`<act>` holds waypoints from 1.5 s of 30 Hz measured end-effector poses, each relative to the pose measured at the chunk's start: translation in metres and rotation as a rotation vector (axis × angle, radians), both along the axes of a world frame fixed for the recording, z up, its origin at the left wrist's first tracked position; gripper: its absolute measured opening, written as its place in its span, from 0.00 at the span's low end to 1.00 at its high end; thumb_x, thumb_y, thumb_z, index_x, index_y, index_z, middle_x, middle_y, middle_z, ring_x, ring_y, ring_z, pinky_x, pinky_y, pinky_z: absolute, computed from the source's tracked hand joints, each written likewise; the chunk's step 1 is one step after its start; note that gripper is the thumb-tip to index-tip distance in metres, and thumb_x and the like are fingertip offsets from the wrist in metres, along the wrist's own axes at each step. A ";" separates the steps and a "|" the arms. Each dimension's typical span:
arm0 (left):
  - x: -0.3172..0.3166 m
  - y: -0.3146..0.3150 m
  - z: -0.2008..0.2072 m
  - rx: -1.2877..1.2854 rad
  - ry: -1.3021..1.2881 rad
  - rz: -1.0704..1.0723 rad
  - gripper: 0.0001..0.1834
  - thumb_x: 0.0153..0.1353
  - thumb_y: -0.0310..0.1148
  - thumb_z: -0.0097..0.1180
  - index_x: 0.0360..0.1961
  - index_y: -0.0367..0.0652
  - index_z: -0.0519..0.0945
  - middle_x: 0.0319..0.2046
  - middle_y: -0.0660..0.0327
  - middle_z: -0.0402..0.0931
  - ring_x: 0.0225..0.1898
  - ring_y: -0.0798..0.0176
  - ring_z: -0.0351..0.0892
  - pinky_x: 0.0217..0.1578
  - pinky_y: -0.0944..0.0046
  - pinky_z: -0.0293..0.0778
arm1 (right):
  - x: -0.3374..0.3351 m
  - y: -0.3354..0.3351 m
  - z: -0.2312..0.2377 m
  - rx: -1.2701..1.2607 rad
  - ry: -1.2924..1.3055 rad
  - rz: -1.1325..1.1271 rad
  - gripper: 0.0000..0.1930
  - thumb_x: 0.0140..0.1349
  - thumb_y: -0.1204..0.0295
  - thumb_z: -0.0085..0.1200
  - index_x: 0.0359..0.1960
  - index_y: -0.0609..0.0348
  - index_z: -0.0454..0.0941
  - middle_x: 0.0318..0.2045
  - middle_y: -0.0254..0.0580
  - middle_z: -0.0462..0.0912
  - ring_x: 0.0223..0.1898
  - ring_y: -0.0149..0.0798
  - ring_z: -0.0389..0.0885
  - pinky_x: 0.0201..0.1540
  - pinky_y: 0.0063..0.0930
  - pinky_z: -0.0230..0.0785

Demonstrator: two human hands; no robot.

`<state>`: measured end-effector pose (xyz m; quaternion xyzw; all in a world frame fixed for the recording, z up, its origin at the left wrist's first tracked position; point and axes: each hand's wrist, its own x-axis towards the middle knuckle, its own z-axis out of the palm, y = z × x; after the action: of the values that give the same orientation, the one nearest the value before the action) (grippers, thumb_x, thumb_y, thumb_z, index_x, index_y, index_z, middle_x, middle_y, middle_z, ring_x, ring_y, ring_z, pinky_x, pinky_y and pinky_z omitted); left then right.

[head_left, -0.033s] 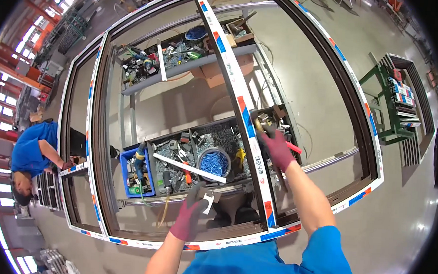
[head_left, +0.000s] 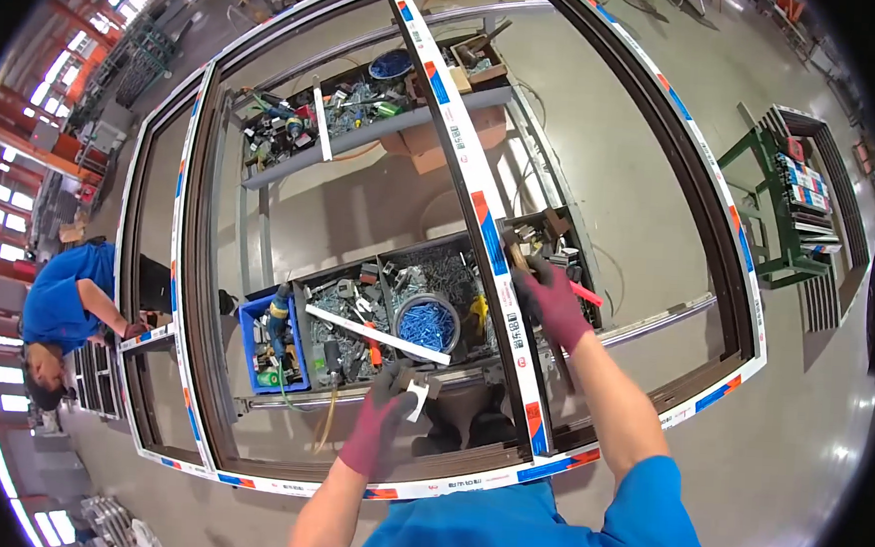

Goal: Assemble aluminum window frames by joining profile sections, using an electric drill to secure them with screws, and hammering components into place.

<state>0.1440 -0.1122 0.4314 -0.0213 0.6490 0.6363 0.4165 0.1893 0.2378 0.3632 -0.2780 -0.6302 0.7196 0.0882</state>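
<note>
My left hand [head_left: 381, 410], in a dark red and grey glove, is closed on a small white bracket-like piece [head_left: 417, 400] above the frame's near edge. Its exact kind is not clear. My right hand [head_left: 553, 303], gloved alike, grips what looks like a hammer; its red handle [head_left: 585, 295] sticks out to the right and a tan end [head_left: 514, 250] shows at the left. This hand is just right of the white-taped middle bar [head_left: 499, 257] of a large dark frame. The fingers of the right hand partly hide the tool.
Under the frame, a near tray holds loose hardware, a bowl of blue screws [head_left: 427, 325], a white strip [head_left: 379, 334] and a blue bin [head_left: 273, 349] with a power drill [head_left: 279, 314]. A far tray [head_left: 366, 129] holds more parts. A co-worker [head_left: 70, 301] bends at the left end.
My left hand has turned slightly, and the white piece in it has shifted a little. My right hand has barely moved and keeps its grip.
</note>
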 end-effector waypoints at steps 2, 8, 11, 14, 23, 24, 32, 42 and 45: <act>-0.016 0.020 -0.003 0.062 -0.001 -0.029 0.37 0.61 0.31 0.62 0.71 0.32 0.68 0.54 0.57 0.80 0.51 0.66 0.79 0.52 0.66 0.76 | 0.025 -0.011 0.003 0.282 0.018 -0.013 0.26 0.71 0.60 0.64 0.62 0.67 0.77 0.43 0.38 0.84 0.40 0.26 0.80 0.42 0.24 0.74; -0.045 0.117 0.023 0.097 0.099 -0.313 0.40 0.65 0.34 0.68 0.76 0.39 0.67 0.58 0.59 0.77 0.57 0.66 0.76 0.59 0.64 0.74 | 0.064 -0.032 0.073 -0.218 -0.036 -0.011 0.33 0.59 0.72 0.72 0.65 0.65 0.71 0.46 0.39 0.82 0.39 0.27 0.82 0.38 0.26 0.78; -0.049 0.152 0.022 0.136 0.088 -0.438 0.40 0.67 0.35 0.68 0.77 0.38 0.66 0.56 0.60 0.77 0.55 0.68 0.76 0.57 0.66 0.74 | 0.069 -0.035 0.083 -0.230 0.038 -0.005 0.36 0.56 0.74 0.74 0.66 0.62 0.70 0.47 0.38 0.81 0.37 0.27 0.80 0.37 0.24 0.76; -0.051 0.168 0.011 0.057 0.173 -0.539 0.38 0.69 0.36 0.66 0.77 0.38 0.67 0.54 0.61 0.77 0.52 0.71 0.77 0.51 0.67 0.76 | 0.076 -0.034 0.057 -0.184 0.093 -0.078 0.35 0.57 0.71 0.76 0.64 0.64 0.71 0.45 0.36 0.80 0.40 0.28 0.79 0.42 0.26 0.76; -0.079 0.203 -0.044 -0.079 0.746 -0.335 0.30 0.67 0.37 0.68 0.66 0.35 0.74 0.50 0.56 0.81 0.46 0.64 0.82 0.51 0.61 0.79 | 0.028 0.018 0.021 -0.392 0.074 -0.386 0.24 0.63 0.70 0.72 0.57 0.63 0.75 0.41 0.38 0.87 0.39 0.29 0.84 0.42 0.23 0.75; -0.085 0.206 -0.048 -0.128 0.899 -0.298 0.32 0.64 0.37 0.71 0.65 0.37 0.75 0.49 0.53 0.81 0.46 0.61 0.83 0.51 0.60 0.79 | 0.018 0.023 0.006 -0.382 0.085 -0.393 0.24 0.63 0.70 0.72 0.57 0.64 0.75 0.42 0.38 0.87 0.39 0.29 0.84 0.42 0.23 0.75; -0.121 0.245 -0.039 -0.182 1.298 -0.450 0.51 0.49 0.33 0.80 0.74 0.41 0.66 0.69 0.44 0.62 0.70 0.40 0.66 0.70 0.49 0.72 | -0.054 0.033 -0.036 -0.339 0.140 -0.454 0.34 0.60 0.68 0.75 0.62 0.72 0.70 0.41 0.48 0.85 0.37 0.33 0.84 0.35 0.29 0.80; -0.147 0.273 -0.066 -0.190 1.247 -0.468 0.51 0.45 0.27 0.77 0.73 0.41 0.67 0.73 0.45 0.51 0.72 0.43 0.66 0.74 0.51 0.69 | -0.067 0.042 -0.045 -0.348 0.118 -0.374 0.30 0.58 0.65 0.77 0.54 0.70 0.73 0.38 0.44 0.85 0.34 0.31 0.82 0.34 0.29 0.79; -0.147 0.273 -0.070 -0.120 1.223 -0.411 0.50 0.45 0.26 0.76 0.72 0.41 0.68 0.73 0.45 0.51 0.71 0.43 0.67 0.74 0.53 0.69 | -0.064 0.043 -0.028 -0.275 0.078 -0.407 0.29 0.58 0.64 0.78 0.52 0.68 0.75 0.38 0.43 0.85 0.36 0.31 0.83 0.37 0.29 0.79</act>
<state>-0.0025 0.1603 0.3614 0.4466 0.7942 0.4035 0.0832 0.1258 0.2805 0.3356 -0.3807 -0.4536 0.7761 0.2167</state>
